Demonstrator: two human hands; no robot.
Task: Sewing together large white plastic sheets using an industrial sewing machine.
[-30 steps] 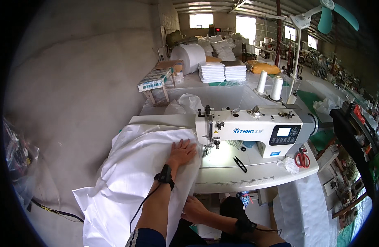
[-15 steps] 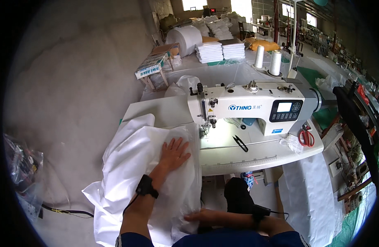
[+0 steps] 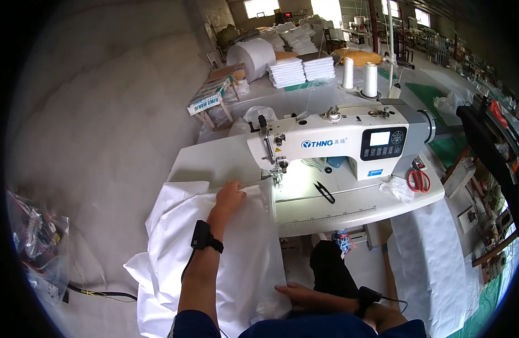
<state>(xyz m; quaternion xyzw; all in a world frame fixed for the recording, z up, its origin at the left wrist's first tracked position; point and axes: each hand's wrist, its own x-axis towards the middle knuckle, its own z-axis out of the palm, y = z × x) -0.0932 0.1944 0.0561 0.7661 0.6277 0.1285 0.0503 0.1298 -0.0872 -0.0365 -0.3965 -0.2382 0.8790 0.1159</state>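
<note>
White sheet material (image 3: 231, 248) drapes over the left end of a sewing machine (image 3: 332, 138) table and down toward my lap. At the sheet's far edge, my left hand (image 3: 230, 195) has its fingers curled and closed on the material, left of the needle area. My right hand (image 3: 294, 293) is low by my lap, closed at the sheet's right edge; its fingertips are partly hidden. The sheet's right edge runs up to the lit presser foot (image 3: 278, 179). Black thread snips (image 3: 324, 192) lie on the table right of the needle.
Red-handled scissors (image 3: 419, 181) and a crumpled white scrap (image 3: 398, 188) are at the table's right. Two thread cones (image 3: 370, 80) stand behind the machine. Beyond are folded white stacks (image 3: 286, 73) and a large white roll (image 3: 251, 58). A clear plastic bag (image 3: 42, 242) lies at left.
My left hand has moved up from lying flat and spread on the sheet to its far edge, fingers now curled. My right hand has shifted slightly right. The sheet's far part has been straightened.
</note>
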